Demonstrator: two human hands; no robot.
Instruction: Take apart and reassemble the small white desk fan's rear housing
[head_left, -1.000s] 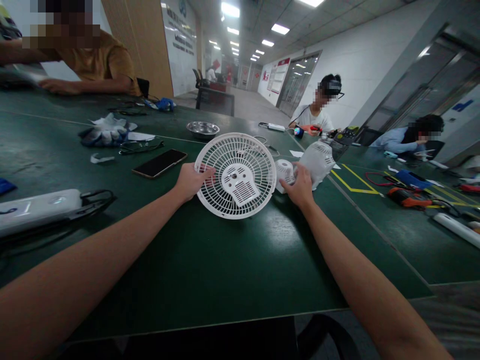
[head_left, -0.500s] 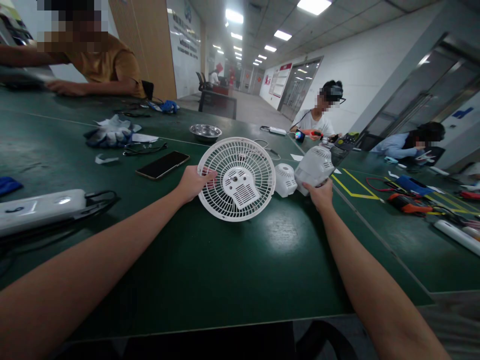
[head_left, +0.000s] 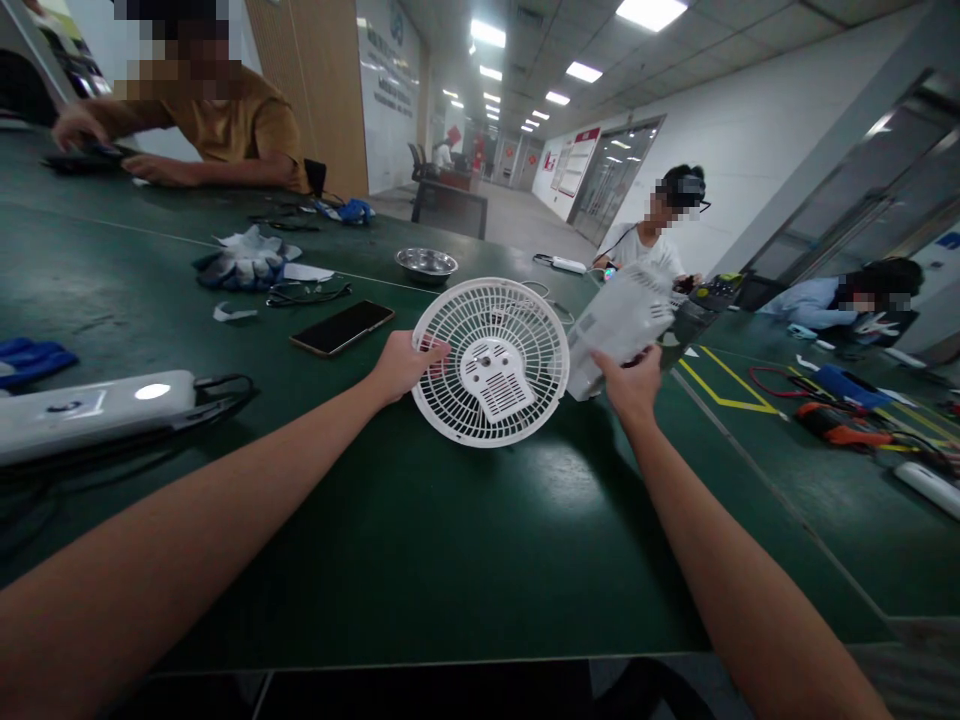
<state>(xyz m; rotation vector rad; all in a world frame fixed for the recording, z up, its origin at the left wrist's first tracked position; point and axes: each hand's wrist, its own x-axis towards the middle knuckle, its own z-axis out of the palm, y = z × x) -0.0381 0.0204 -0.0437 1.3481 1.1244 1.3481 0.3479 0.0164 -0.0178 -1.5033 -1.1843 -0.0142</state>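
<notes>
My left hand point(head_left: 403, 366) is closed on the left rim of a round white fan grille point(head_left: 496, 380), thumb over the bars. The grille stands upright on or just above the table, and a vented plate fills its middle. To its right, my right hand point(head_left: 631, 388) is wrapped round a white plastic housing point(head_left: 619, 322) with slots at its upper end. The housing is tilted and slightly blurred. It covers the spot where a smaller white vented part stood. Behind the grille a thin white cable point(head_left: 555, 300) shows in part.
A phone point(head_left: 343, 327), a metal bowl point(head_left: 426, 263) and gloves point(head_left: 247, 262) lie on the green table point(head_left: 450, 560). At left is a white device point(head_left: 97, 412) with a black cable. An orange meter point(head_left: 844, 424) lies at right. Several people sit around.
My right hand has brought the housing left and nearer the grille, now in front of the smaller white part. My left hand keeps its hold. The view has shifted slightly.
</notes>
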